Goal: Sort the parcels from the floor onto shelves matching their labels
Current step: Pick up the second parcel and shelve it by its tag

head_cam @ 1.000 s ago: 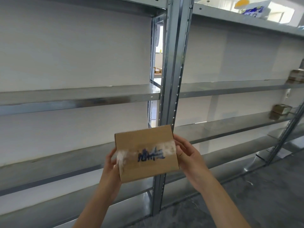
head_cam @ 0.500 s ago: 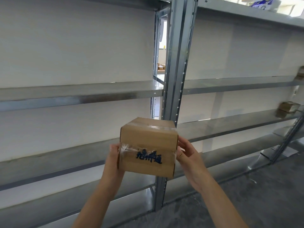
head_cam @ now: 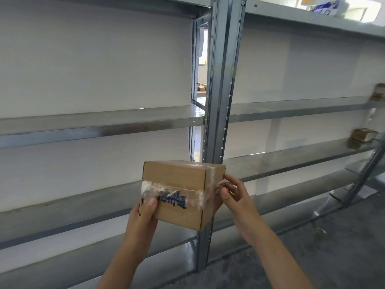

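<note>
Left hand (head_cam: pixel 143 220) grips the parcel (head_cam: pixel 177 178) by its corner, right hand (head_cam: pixel 235 197) pinches its side. Just beyond both hands — a metal shelf (head_cam: pixel 83 203).

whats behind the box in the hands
Behind the box stands the grey metal shelf post, with a shelf running off to either side. The box covers the stretch where post and shelf meet, so that joint cannot be seen.

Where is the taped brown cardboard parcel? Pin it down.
Head view, low centre: the taped brown cardboard parcel is held between the left hand and right hand, in front of the grey steel upright.
</note>
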`<act>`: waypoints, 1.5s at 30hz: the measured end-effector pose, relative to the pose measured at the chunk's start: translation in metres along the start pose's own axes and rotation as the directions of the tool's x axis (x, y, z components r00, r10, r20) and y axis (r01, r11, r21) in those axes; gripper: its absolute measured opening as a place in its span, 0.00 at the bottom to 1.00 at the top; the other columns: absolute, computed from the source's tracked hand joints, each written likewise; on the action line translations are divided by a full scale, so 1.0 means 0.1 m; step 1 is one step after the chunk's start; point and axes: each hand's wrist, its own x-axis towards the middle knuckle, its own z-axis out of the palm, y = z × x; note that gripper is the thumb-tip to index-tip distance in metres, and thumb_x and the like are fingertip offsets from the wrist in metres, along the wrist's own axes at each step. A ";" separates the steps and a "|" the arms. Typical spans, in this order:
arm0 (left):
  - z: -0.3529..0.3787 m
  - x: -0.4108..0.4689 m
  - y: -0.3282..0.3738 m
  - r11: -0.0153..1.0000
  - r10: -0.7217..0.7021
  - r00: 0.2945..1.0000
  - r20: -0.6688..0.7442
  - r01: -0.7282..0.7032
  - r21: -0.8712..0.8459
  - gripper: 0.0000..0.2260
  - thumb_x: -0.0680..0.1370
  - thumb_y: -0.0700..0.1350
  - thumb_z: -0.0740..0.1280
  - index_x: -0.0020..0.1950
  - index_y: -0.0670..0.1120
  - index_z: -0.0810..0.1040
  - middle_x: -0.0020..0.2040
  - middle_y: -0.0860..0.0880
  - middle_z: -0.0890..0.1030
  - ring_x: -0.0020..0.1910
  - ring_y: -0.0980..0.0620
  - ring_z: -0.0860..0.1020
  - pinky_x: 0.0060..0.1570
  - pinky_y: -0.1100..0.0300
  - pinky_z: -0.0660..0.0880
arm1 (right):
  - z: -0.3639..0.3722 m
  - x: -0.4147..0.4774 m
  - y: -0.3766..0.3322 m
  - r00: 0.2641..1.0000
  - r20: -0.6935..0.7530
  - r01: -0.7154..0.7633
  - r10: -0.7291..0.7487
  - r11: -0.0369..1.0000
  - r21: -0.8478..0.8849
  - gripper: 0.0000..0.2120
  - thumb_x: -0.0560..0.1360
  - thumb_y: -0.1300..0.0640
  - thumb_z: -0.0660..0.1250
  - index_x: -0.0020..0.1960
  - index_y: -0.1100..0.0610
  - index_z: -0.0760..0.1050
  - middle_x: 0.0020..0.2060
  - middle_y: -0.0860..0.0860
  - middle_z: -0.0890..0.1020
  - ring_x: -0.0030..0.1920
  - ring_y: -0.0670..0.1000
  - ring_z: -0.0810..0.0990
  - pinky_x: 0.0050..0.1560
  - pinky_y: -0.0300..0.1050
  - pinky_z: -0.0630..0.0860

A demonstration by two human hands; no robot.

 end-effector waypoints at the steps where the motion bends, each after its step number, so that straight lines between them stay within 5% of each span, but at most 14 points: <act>1: -0.02 0.00 0.00 0.999 0.004 1.000 0.006 -0.003 -0.036 0.28 0.71 0.63 0.76 0.65 0.48 0.83 0.65 0.44 0.84 0.65 0.45 0.81 0.64 0.51 0.79 | -0.01 0.00 0.01 0.999 -0.047 0.005 -0.004 1.000 0.025 0.36 0.62 0.34 0.77 0.67 0.43 0.74 0.62 0.48 0.82 0.65 0.47 0.79 0.63 0.46 0.76; 4: -0.05 0.00 -0.02 0.996 -0.020 0.999 -0.033 0.017 -0.090 0.27 0.69 0.66 0.76 0.61 0.52 0.85 0.61 0.46 0.85 0.59 0.50 0.84 0.57 0.55 0.82 | -0.06 0.00 0.02 0.991 -0.135 0.009 0.009 0.991 0.134 0.16 0.78 0.46 0.67 0.62 0.49 0.81 0.59 0.54 0.84 0.64 0.56 0.81 0.62 0.52 0.79; 7: -0.08 -0.01 -0.05 0.999 0.042 0.983 -0.177 -0.042 0.002 0.29 0.66 0.67 0.77 0.62 0.54 0.83 0.55 0.47 0.86 0.51 0.54 0.85 0.48 0.60 0.83 | -0.10 -0.02 -0.02 0.980 -0.197 0.033 -0.006 0.990 0.136 0.18 0.84 0.52 0.58 0.50 0.47 0.88 0.52 0.49 0.88 0.62 0.53 0.81 0.68 0.50 0.72; 11: -0.15 -0.02 -0.10 0.977 0.196 0.938 -0.287 -0.160 0.145 0.29 0.70 0.65 0.77 0.66 0.60 0.72 0.59 0.47 0.85 0.55 0.53 0.85 0.52 0.57 0.83 | -0.14 -0.04 -0.09 0.975 -0.222 0.064 -0.022 0.981 0.183 0.20 0.85 0.54 0.57 0.49 0.48 0.88 0.52 0.49 0.89 0.53 0.44 0.86 0.61 0.46 0.76; 19: -0.06 -0.03 -0.17 0.934 0.239 0.938 -0.252 -0.150 0.326 0.12 0.78 0.55 0.69 0.61 0.59 0.82 0.60 0.54 0.85 0.58 0.57 0.84 0.52 0.69 0.81 | -0.26 -0.07 -0.13 0.986 -0.166 0.064 -0.035 0.983 0.172 0.14 0.82 0.60 0.63 0.50 0.46 0.84 0.50 0.51 0.87 0.45 0.45 0.85 0.38 0.39 0.80; 23: -0.07 -0.05 -0.15 0.911 0.229 0.940 -0.252 -0.116 0.395 0.11 0.81 0.48 0.68 0.55 0.64 0.85 0.58 0.57 0.82 0.55 0.58 0.83 0.51 0.68 0.79 | -0.29 -0.11 -0.17 0.993 -0.121 0.032 -0.012 0.986 0.165 0.08 0.76 0.51 0.68 0.52 0.44 0.85 0.51 0.51 0.88 0.48 0.47 0.87 0.39 0.39 0.82; 25: -0.07 -0.06 -0.17 0.924 0.149 0.954 -0.259 -0.041 0.380 0.11 0.83 0.48 0.65 0.58 0.61 0.84 0.55 0.55 0.86 0.56 0.54 0.84 0.53 0.60 0.77 | -0.29 -0.12 -0.18 0.994 -0.108 0.002 0.015 0.988 0.151 0.09 0.75 0.48 0.69 0.53 0.44 0.85 0.52 0.52 0.88 0.52 0.50 0.87 0.44 0.42 0.82; 28: -0.05 -0.08 -0.15 0.937 0.103 0.961 -0.258 -0.007 0.348 0.15 0.80 0.61 0.63 0.61 0.59 0.83 0.56 0.54 0.87 0.59 0.54 0.84 0.61 0.52 0.76 | -0.29 -0.11 -0.19 0.994 -0.103 -0.028 0.039 0.994 0.102 0.08 0.80 0.50 0.66 0.55 0.46 0.84 0.54 0.52 0.88 0.56 0.53 0.86 0.49 0.44 0.80; 32: 0.05 -0.08 -0.07 0.967 0.126 0.957 -0.260 -0.061 0.246 0.27 0.67 0.77 0.67 0.57 0.60 0.83 0.51 0.55 0.87 0.52 0.59 0.85 0.50 0.61 0.82 | -0.28 -0.13 -0.25 0.993 -0.112 -0.011 0.023 0.995 0.101 0.11 0.73 0.43 0.70 0.53 0.44 0.84 0.55 0.53 0.87 0.56 0.53 0.85 0.50 0.46 0.82; 38: 0.00 -0.08 -0.11 0.982 0.096 0.975 -0.203 -0.060 0.177 0.29 0.67 0.72 0.73 0.58 0.53 0.83 0.54 0.51 0.86 0.53 0.56 0.85 0.51 0.62 0.83 | -0.31 -0.13 -0.29 0.993 -0.115 0.021 -0.007 0.993 0.115 0.28 0.63 0.40 0.75 0.59 0.51 0.82 0.57 0.55 0.86 0.58 0.57 0.85 0.55 0.52 0.83; 42: -0.03 -0.04 -0.16 0.995 0.078 0.955 -0.286 -0.057 0.080 0.16 0.74 0.65 0.71 0.53 0.55 0.85 0.53 0.52 0.85 0.52 0.57 0.85 0.48 0.61 0.84 | -0.31 -0.15 -0.24 0.993 -0.119 0.033 -0.010 0.981 0.191 0.19 0.71 0.46 0.72 0.59 0.52 0.83 0.56 0.56 0.87 0.57 0.56 0.85 0.53 0.47 0.83; 45: -0.03 -0.01 -0.22 0.996 0.067 0.947 -0.315 -0.046 0.072 0.13 0.81 0.58 0.64 0.58 0.53 0.81 0.57 0.48 0.84 0.57 0.52 0.84 0.50 0.59 0.84 | -0.28 -0.16 -0.21 0.994 -0.106 0.009 0.016 0.973 0.232 0.18 0.73 0.53 0.71 0.63 0.51 0.82 0.57 0.58 0.86 0.57 0.55 0.85 0.53 0.42 0.83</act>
